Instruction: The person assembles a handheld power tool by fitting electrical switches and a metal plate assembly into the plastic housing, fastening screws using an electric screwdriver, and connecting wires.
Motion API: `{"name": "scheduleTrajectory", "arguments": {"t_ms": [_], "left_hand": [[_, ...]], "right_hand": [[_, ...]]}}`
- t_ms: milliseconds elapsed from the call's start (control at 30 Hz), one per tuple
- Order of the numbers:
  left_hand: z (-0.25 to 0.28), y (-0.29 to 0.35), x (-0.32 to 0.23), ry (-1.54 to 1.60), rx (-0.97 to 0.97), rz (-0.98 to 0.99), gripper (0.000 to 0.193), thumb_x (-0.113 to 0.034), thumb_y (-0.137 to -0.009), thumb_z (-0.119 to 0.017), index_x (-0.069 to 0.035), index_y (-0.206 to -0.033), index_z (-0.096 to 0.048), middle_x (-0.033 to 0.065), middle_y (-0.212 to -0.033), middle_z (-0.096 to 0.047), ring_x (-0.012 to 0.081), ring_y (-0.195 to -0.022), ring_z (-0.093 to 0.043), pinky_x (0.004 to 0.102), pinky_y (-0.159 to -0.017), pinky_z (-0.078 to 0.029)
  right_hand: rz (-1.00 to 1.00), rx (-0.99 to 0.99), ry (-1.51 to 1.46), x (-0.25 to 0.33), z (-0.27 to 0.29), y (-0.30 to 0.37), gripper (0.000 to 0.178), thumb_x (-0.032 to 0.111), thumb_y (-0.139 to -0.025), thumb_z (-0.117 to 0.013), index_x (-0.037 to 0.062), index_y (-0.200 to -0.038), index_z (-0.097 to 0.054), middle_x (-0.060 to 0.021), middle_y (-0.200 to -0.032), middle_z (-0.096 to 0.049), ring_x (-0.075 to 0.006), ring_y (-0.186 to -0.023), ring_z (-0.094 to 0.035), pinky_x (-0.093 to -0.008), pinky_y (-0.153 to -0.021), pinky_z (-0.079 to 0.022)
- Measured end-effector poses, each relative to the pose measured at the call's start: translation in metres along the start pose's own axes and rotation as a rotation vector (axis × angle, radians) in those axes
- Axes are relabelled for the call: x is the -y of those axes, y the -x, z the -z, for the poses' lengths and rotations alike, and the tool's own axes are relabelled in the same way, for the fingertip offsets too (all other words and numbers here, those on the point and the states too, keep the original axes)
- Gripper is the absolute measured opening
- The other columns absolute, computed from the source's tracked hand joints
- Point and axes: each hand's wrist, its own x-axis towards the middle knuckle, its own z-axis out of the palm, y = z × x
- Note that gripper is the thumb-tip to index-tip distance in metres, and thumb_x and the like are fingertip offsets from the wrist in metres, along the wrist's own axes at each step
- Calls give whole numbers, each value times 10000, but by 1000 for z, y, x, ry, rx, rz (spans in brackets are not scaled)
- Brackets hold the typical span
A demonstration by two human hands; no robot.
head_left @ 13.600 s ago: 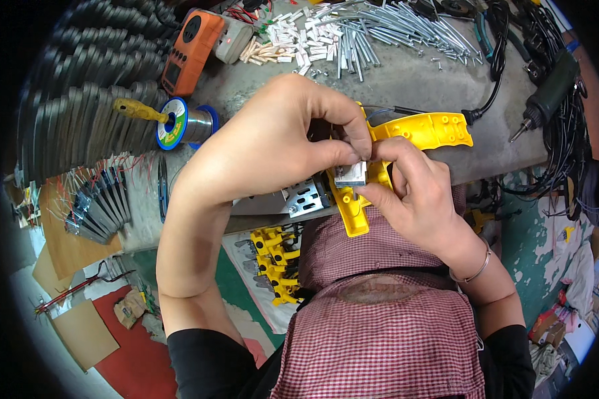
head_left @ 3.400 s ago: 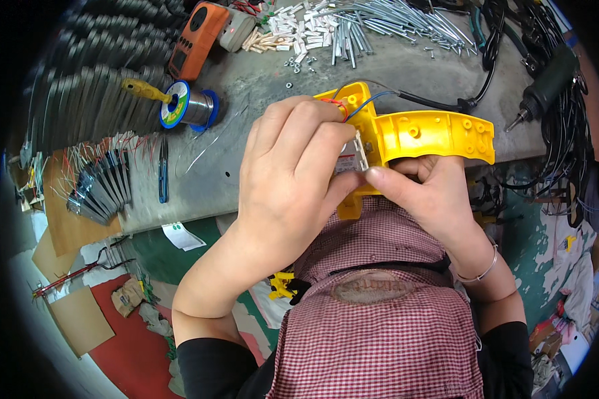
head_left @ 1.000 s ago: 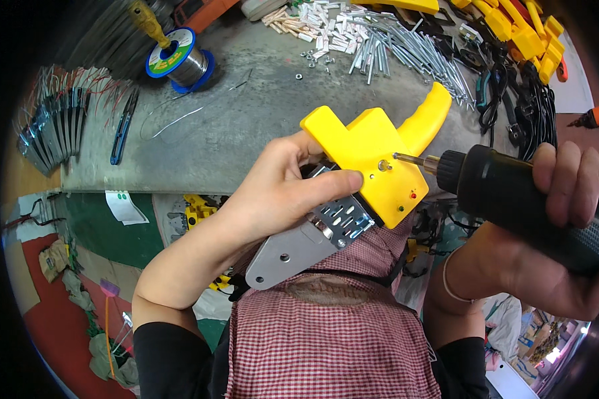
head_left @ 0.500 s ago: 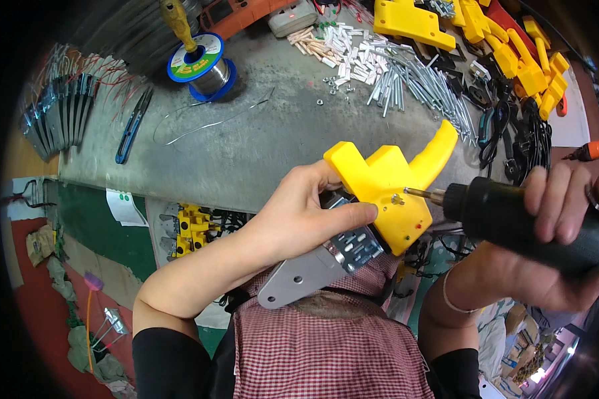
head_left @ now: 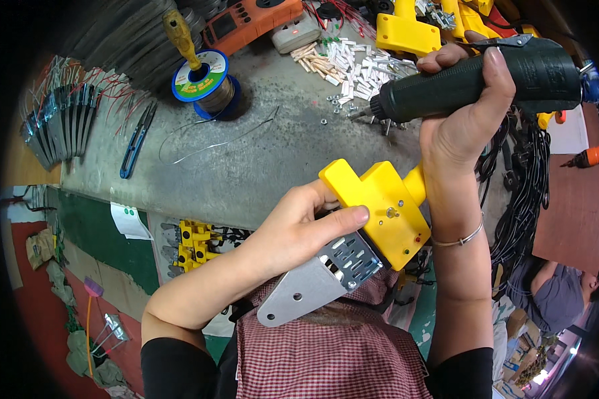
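Note:
My left hand [head_left: 313, 223] grips a yellow-handled pipe welder [head_left: 389, 223], its thumb lying on the yellow housing. A grey metal plate [head_left: 296, 298] with two holes juts from the housing toward my checked apron, past a slotted metal guard [head_left: 353, 259]. On the housing's face are a small metal post and red and green lights. My right hand [head_left: 469, 126] is closed round a black electric screwdriver [head_left: 469, 83], held over the bench beyond the welder. The screwdriver's bit [head_left: 359, 116] points left, near loose nuts. My right forearm hides the welder's handle end.
White and tan ceramic tubes [head_left: 359, 63] lie in a pile at the back. Further left are a solder spool [head_left: 203, 83], a blue cutter knife [head_left: 136, 143] and dark strips [head_left: 63, 120] with red wires. Black cables [head_left: 526, 179] and an orange-tipped tool [head_left: 596, 153] lie right. Another person [head_left: 562, 296] sits lower right.
My right hand has lifted the screwdriver off the housing and swung it up and away over the bench. My left hand and the welder have barely shifted.

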Motion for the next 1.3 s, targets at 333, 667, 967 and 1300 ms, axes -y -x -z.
{"name": "scheduleTrajectory", "arguments": {"t_ms": [333, 667, 967, 1300], "left_hand": [[-1, -1, 3, 24, -25, -43, 366, -230, -937, -631, 68, -1150, -615, 94, -1051, -689, 120, -940, -636, 263, -853, -487], [-3, 0, 5, 54, -79, -37, 384, -238, -912, -671, 80, -1122, -621, 101, -1009, -692, 127, -896, -650, 258, -815, -507], [-3, -1, 8, 89, -62, -43, 377, -219, -908, -669, 90, -1117, -619, 115, -1006, -696, 137, -878, -669, 258, -794, -528], [-3, -1, 5, 38, -83, -32, 385, -222, -908, -670, 99, -1114, -617, 135, -996, -699, 146, -851, -682, 255, -774, -542]], "right_hand": [[56, 129, -93, 54, 22, 3, 502, 444, -845, -525, 3, -1084, -504, -101, -790, -540, -213, -760, -526, -387, -828, -451], [-93, 309, -430, 121, 35, 39, 440, 408, -783, -584, 29, -962, -451, -37, -828, -449, -154, -763, -476, -354, -806, -408], [-35, 201, -364, 119, 49, 64, 565, 399, -847, -583, -30, -1187, -446, -41, -829, -471, -152, -739, -477, -338, -774, -396], [-61, 182, -382, 116, 48, 66, 546, 423, -866, -569, -16, -1174, -467, -39, -814, -472, -155, -742, -472, -338, -756, -390]]}}
